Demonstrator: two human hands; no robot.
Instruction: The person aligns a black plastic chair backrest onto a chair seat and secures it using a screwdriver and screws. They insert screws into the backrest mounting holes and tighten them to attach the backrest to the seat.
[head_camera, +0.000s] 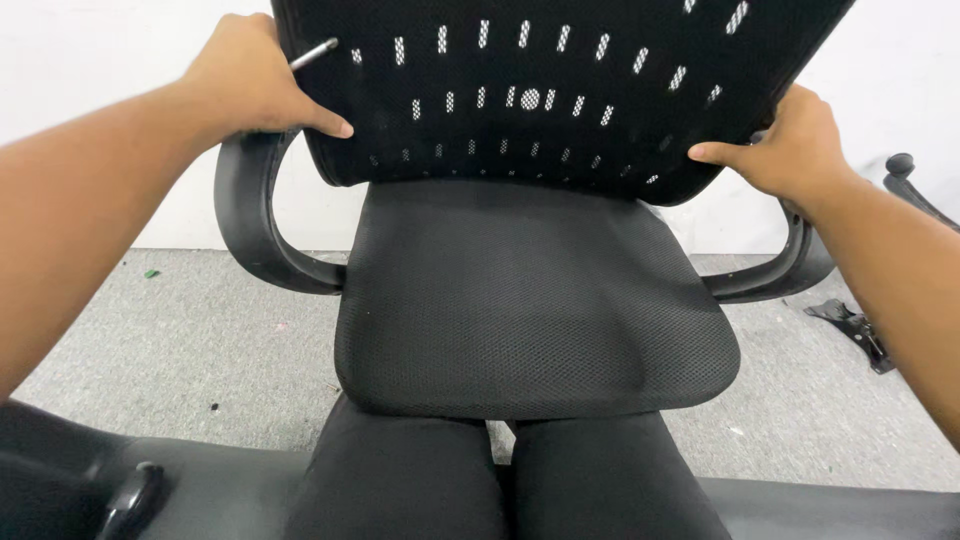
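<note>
The black mesh backrest (540, 90) stands tilted just above the rear edge of the seat cushion (530, 300), gripped at both lower corners. The left hand (250, 80) clasps the backrest's left edge, thumb laid across the mesh front, and also pinches a slim metal tool (313, 52) whose shaft pokes out above the fingers. The right hand (790, 145) grasps the right lower corner, thumb pressing on the front and fingers wrapped behind. To seat the back well, I judge both hands should keep even pressure so the panel stays level, with its lower edge centred between the left armrest (255, 220) and the right armrest (790, 265), and the tool kept clear of the mesh so it does not snag. The person's dark-trousered knees (500, 480) sit just under the front of the cushion. Beyond lies grey carpet (180, 330) against a white wall (80, 60); loose black chair parts (855, 330) rest on the floor to the right. No packages, labels or signs are visible anywhere.
</note>
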